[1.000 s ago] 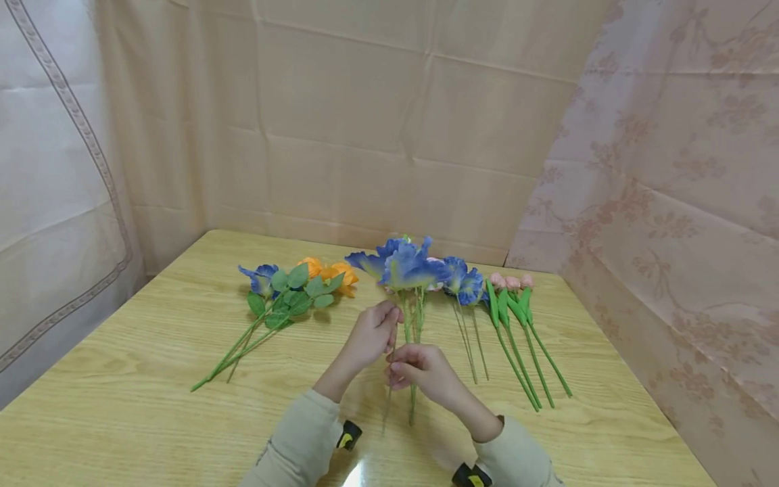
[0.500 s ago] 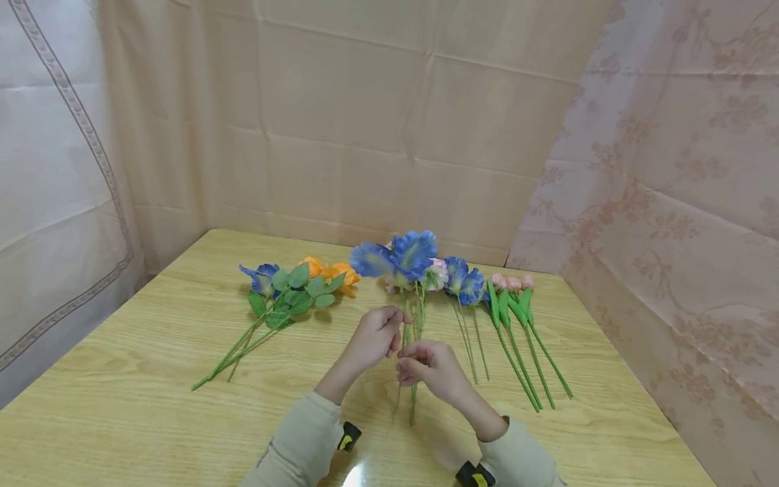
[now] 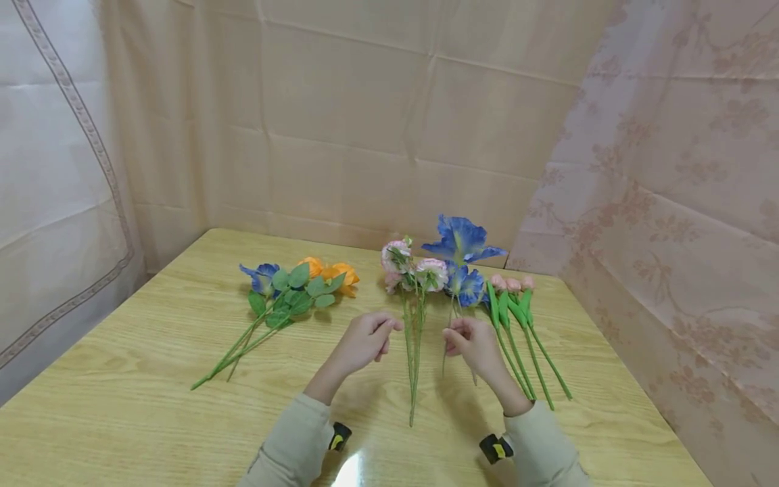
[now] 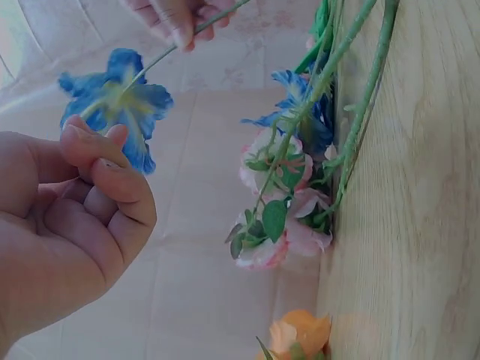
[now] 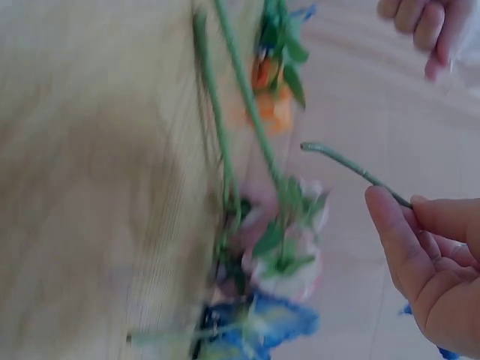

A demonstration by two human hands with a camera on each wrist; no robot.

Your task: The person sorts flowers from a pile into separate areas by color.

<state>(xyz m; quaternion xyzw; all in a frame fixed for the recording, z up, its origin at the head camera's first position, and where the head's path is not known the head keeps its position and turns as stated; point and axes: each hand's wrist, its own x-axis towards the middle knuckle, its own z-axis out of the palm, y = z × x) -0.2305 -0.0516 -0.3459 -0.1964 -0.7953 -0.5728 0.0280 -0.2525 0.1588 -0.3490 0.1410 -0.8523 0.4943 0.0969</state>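
Note:
My right hand [image 3: 477,346] pinches the thin stem of a blue flower [image 3: 460,238] between thumb and fingertips. Its petals spread above another blue bloom [image 3: 468,287] lying on the table. The held stem's bent lower end [image 5: 341,159] pokes out past the fingers in the right wrist view. My left hand [image 3: 362,341] hovers left of the pink flowers [image 3: 432,273], fingers loosely curled around nothing. From the left wrist, the held blue flower [image 4: 124,97] appears beyond my left fingers, but they do not grip it.
On the left lie orange flowers [image 3: 342,276] with green leaves and a blue flower [image 3: 262,277]. Several pink tulips [image 3: 513,282] with green stems lie to the right. Wood-grain table [image 3: 152,379] lies beneath; a beige curtain [image 3: 341,122] hangs behind.
The blue flower has moved right, from in front of the pink flowers to above the blue ones, carried by my right hand. My left hand has let go of its stem and drawn slightly left.

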